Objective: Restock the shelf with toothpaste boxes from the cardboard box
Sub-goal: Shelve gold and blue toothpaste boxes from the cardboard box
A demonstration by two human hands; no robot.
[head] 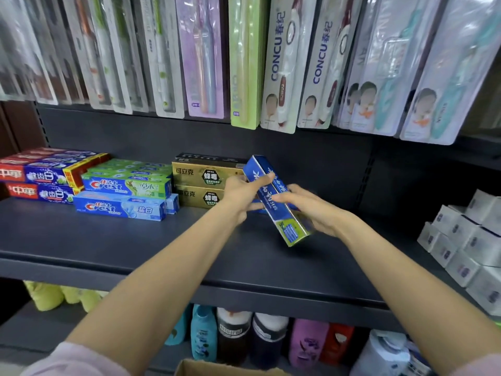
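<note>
Just right of the stacked gold toothpaste cartons (202,185), both hands hold one long blue-and-green cardboard toothpaste box (275,200) tilted above the dark metal shelf (108,240). Left hand (244,192) grips its upper part, thumb across the face; right hand (306,206) cups the lower part from beside. It looks light and stiff but crushable, with a glossy, perhaps slick skin, so holding the long edges seems safest. Below the gold cartons, the brown cardboard box (206,369) shows its rim.
</note>
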